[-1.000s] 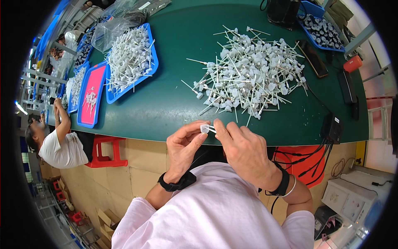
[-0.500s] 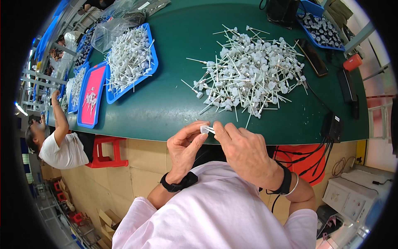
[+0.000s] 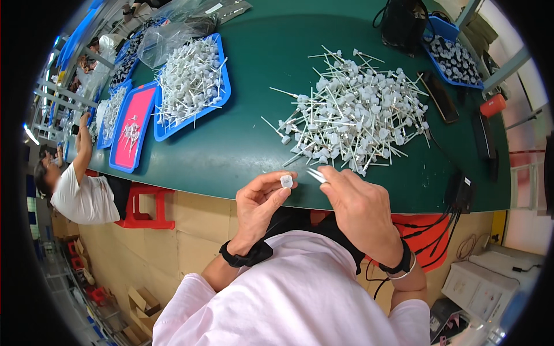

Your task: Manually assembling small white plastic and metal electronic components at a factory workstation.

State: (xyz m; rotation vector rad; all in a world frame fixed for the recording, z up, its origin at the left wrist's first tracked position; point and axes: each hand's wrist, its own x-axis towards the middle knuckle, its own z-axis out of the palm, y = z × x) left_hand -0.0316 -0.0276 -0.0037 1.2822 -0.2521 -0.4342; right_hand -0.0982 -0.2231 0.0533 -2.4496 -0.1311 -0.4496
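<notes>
Between the thumb and fingers of my left hand [image 3: 258, 206] is a small whitish square cap [image 3: 286, 181], its face turned up. My right hand [image 3: 362, 212] grips a pair of pale tweezers [image 3: 316, 175], their tips apart from the cap and pointing left. Both hands are just above the near edge of the green table [image 3: 248, 132]. Beyond them lies a large heap of white stick-like parts with translucent heads [image 3: 358, 109]. Whether a stem hangs below the cap I hold is hidden by my fingers.
At left, a blue tray [image 3: 227, 86] holds more white parts; beside it a pink-lined tray [image 3: 138, 109] holds several. A dark phone [image 3: 440, 99], a black box with cables [image 3: 460, 193] and a red cylinder [image 3: 492, 105] are at right. A co-worker [image 3: 86, 193] sits far left.
The tweezers have come away from the white cap, my right hand moving to the right. My left hand still holds the cap, now turned face up. The view has shifted slightly.
</notes>
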